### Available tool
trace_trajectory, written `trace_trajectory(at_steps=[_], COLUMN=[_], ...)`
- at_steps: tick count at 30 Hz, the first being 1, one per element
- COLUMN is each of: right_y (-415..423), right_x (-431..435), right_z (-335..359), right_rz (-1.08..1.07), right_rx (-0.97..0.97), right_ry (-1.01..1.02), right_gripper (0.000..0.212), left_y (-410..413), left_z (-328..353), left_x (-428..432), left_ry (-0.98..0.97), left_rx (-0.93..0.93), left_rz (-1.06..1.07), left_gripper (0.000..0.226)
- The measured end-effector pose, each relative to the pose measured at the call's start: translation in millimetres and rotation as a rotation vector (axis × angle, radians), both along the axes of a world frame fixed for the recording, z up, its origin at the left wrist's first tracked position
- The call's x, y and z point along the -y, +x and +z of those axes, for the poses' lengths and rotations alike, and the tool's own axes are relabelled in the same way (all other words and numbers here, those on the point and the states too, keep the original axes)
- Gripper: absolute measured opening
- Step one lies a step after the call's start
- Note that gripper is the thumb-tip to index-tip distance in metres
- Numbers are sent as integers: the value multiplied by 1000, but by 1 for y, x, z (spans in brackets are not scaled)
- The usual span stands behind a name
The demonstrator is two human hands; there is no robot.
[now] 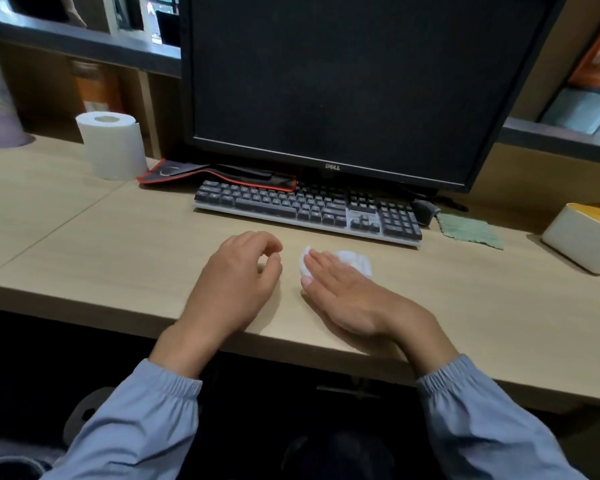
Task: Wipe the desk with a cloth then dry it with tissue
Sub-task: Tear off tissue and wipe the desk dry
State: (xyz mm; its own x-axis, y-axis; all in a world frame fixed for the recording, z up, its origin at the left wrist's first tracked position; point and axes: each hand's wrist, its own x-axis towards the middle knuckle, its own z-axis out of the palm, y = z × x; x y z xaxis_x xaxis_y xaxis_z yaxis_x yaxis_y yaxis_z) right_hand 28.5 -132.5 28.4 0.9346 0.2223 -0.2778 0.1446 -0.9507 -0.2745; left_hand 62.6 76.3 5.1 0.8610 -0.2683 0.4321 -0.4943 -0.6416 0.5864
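Observation:
A crumpled white tissue lies on the light wooden desk in front of the keyboard. My right hand presses flat on the tissue, fingers stretched over it. Just left of it, my left hand hovers over the desk with fingers loosely curled and nothing in it. A green cloth lies flat on the desk to the right of the keyboard, apart from both hands. A white tissue roll stands upright at the back left.
A black keyboard and a dark monitor fill the back middle, with a mouse beside the cloth. A red-edged black pouch lies behind the keyboard. A white and yellow box sits at the right.

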Motion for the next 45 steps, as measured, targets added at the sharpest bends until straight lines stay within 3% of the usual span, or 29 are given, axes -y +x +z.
trace_trajectory(at_steps=[4,14,24,29,45], right_y=[41,47,-69,-78,96], right_x=[1,-11,-54,-57,-60], right_z=[6,8,-2,5,-2], right_rz=[-3,-13,138,141,111], right_rx=[18,13,46,1,20], right_ry=[3,-19,-29,-27,-17], right_gripper=[65,71,75,72,70], left_y=[16,13,13,16,17], left_z=[-8,-18,-19,-21,-20], left_x=[-39,-41,-43,-45,-48], left_ry=[271,242,160,100,-43], left_rx=[59,102,99,77,52], left_rz=[83,133,128,117,195], left_gripper=[25,19,14,19,14])
